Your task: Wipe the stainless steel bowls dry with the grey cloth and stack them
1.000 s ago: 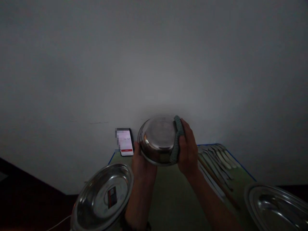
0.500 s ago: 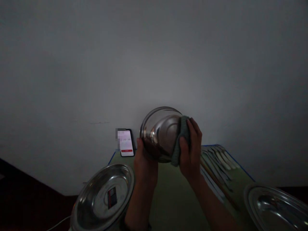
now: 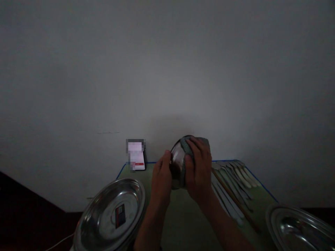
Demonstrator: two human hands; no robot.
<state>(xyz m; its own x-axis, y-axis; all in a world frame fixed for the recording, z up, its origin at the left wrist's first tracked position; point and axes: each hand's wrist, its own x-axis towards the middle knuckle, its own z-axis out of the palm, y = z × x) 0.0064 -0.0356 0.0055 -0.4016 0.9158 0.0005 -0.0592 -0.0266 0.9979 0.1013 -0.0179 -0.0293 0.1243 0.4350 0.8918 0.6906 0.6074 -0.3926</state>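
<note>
A shiny metal bowl is held up above the table, tilted, with much of it covered by my hands and a cloth. My left hand grips its left edge, thumb upward. On the other side my right hand presses a grey-green cloth against the bowl's outer surface, fingers bent over the fabric. The bowl's inside is turned away from me and cannot be seen.
A large metal basin with a dark label stands at the left, another metal basin at the right. Several utensils lie along the right of the green tabletop. A lit phone leans against the wall.
The bowl has come down and turned, so less of its base shows. My right hand and the cloth have moved lower and left, over more of it.
</note>
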